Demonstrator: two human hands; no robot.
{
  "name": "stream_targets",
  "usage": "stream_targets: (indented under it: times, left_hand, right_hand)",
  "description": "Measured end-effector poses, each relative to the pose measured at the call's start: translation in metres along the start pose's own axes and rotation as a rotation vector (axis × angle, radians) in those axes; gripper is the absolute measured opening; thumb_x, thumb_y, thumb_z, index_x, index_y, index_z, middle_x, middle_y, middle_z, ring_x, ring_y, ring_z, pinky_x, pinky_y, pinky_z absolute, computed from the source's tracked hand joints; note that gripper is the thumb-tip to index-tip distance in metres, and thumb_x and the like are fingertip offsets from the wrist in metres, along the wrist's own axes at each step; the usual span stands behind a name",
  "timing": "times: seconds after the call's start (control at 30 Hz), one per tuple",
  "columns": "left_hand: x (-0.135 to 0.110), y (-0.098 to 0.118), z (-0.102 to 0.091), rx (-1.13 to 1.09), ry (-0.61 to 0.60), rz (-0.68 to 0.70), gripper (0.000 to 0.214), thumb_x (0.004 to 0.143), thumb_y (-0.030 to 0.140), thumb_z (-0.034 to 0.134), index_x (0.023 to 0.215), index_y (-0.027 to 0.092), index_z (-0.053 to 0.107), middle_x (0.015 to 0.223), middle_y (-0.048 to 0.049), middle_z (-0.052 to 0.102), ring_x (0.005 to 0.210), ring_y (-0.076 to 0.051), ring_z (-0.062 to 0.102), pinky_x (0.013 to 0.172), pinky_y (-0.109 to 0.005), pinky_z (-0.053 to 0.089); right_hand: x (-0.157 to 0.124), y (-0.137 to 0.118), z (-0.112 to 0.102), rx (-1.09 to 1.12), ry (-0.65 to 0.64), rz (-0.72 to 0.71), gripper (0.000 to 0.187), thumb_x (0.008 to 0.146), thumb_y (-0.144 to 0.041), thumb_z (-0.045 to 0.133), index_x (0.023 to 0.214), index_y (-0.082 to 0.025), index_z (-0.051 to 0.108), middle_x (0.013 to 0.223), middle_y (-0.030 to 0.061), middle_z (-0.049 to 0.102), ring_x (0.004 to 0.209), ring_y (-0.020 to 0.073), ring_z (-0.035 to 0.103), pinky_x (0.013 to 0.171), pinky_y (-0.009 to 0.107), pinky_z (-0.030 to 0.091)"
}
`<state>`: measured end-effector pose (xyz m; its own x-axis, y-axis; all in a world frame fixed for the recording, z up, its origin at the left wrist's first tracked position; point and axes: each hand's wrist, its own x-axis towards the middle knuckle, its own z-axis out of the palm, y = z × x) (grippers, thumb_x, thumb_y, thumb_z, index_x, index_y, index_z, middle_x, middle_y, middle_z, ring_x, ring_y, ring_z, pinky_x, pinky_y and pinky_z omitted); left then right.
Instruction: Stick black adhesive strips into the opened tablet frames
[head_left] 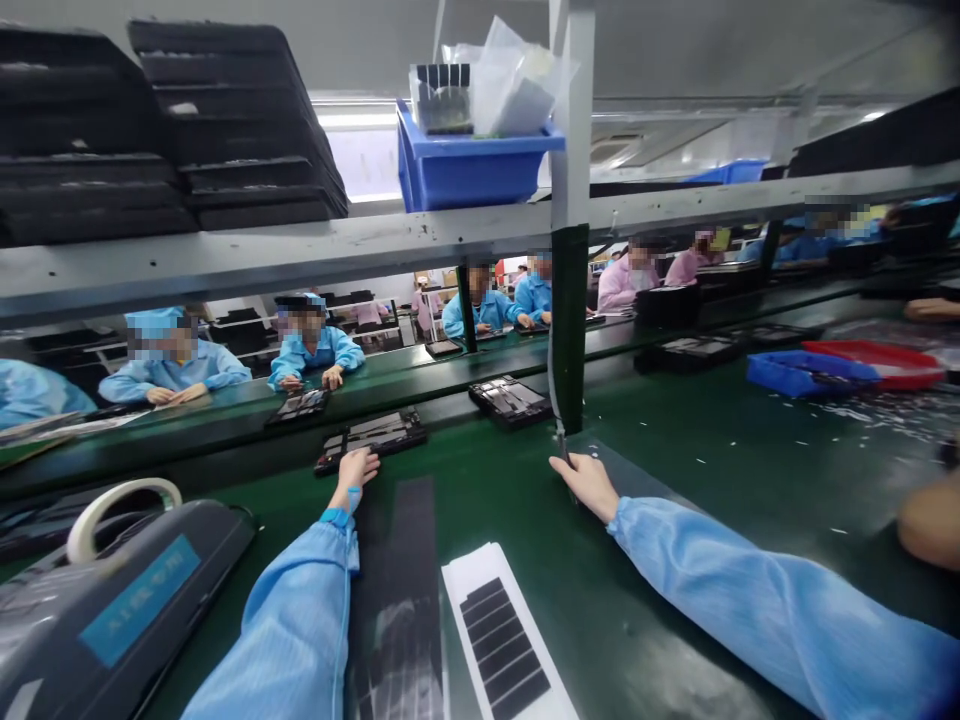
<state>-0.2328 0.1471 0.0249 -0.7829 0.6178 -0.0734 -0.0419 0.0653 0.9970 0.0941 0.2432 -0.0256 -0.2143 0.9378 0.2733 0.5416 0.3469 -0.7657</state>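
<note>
At the far left, a grey machine [112, 620] with a blue label carries a roll of white tape [124, 510] on top. Next to it the left hand [354, 476], coming out of a light blue sleeve [300, 620] with a blue wristband, lies with its fingers [360, 462] spread wide, their tips at the near edge of a black tray [373, 438] on the green conveyor bench [637, 600]. Below the hand a long black strip [397, 600] lies on the bench, just beside a white sheet [466, 600] printed with black rectangles. The right hand [589, 487] reaches a thin silver-tipped piece [561, 440] beside a shelf upright, its fingers drawn narrow, though whether they grip it cannot be told. Further right, a blue bin [806, 372] sits against a red tray [877, 355], with small white scraps [885, 415] scattered nearby
</note>
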Motion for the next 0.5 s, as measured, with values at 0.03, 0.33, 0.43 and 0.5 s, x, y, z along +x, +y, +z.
stream_targets:
  times: [0.03, 0.33, 0.43, 0.5]
  left_hand:
    - [-0.004, 0.006, 0.003, 0.047, -0.06, 0.018, 0.028, 0.086, 0.029, 0.048, 0.108, 0.012, 0.051, 0.103, -0.0074, 0.055, 0.086, -0.016, 0.057, 0.074, -0.035, 0.049]
    - [-0.134, 0.032, 0.047, 0.439, -0.953, 0.424, 0.033, 0.062, 0.019, 0.067, 0.095, 0.019, 0.065, 0.093, -0.0048, 0.067, 0.093, -0.021, 0.058, 0.087, -0.03, 0.041]
    - [-0.177, 0.013, 0.022, 0.864, -1.123, 0.868, 0.038, 0.073, 0.024, 0.055, 0.11, 0.02, 0.059, 0.115, -0.0099, 0.057, 0.112, -0.027, 0.046, 0.096, -0.041, 0.034]
    - [-0.194, -0.004, 0.002, 1.043, -1.127, 0.916, 0.046, 0.076, 0.028, 0.051, 0.121, 0.024, 0.05, 0.13, -0.0113, 0.044, 0.121, -0.031, 0.036, 0.098, -0.045, 0.033]
  right_hand:
    - [-0.001, -0.001, 0.002, -0.013, 0.004, -0.024, 0.033, 0.076, -0.034, 0.046, 0.047, -0.018, 0.042, 0.048, 0.003, 0.048, 0.054, 0.0169, 0.049, 0.054, 0.026, 0.031]
    - [0.032, -0.024, 0.044, 0.02, -0.031, -0.03, 0.023, 0.082, -0.031, 0.049, 0.072, -0.013, 0.058, 0.076, 0.0036, 0.059, 0.073, 0.0139, 0.054, 0.069, 0.027, 0.041]
    - [0.057, -0.031, 0.055, 0.068, -0.001, 0.082, 0.023, 0.085, -0.031, 0.05, 0.095, -0.011, 0.057, 0.094, 0.0054, 0.058, 0.084, 0.0149, 0.056, 0.075, 0.033, 0.046]
    - [0.071, -0.037, 0.06, 0.128, 0.035, 0.134, 0.025, 0.086, -0.03, 0.049, 0.105, -0.014, 0.054, 0.105, 0.0075, 0.055, 0.091, 0.0162, 0.055, 0.077, 0.034, 0.046]
